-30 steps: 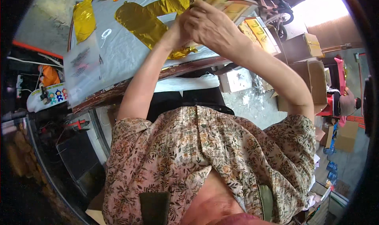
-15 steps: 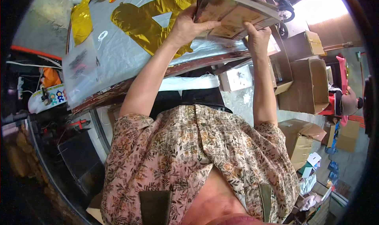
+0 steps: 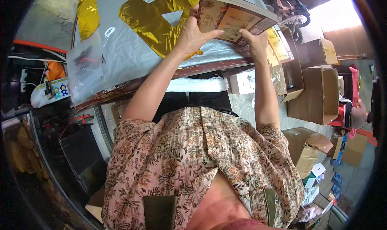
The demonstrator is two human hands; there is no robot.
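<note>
A flat, thick stack of printed packets (image 3: 229,20), brown and cream with whitish edges, is held up tilted over the far side of the table. My left hand (image 3: 193,36) grips its left end, thumb lying across the printed face. My right hand (image 3: 256,43) is closed on its lower right edge, thumb on the face and the other fingers hidden. Under and left of my left hand, a gold foil balloon (image 3: 147,20) shaped like a letter lies flat. The table (image 3: 121,64) is covered with clear, bluish plastic sheeting.
Another gold foil piece (image 3: 87,20) and a small white coil of string (image 3: 109,31) lie at the table's left. Beyond my right arm stand open cardboard boxes (image 3: 312,95) and yellow printed packets (image 3: 277,46). A wheeled frame (image 3: 296,22) is at far right.
The stack has turned so its printed face shows more plainly, and my right hand has shifted slightly left and down. My left hand still holds its left end.
</note>
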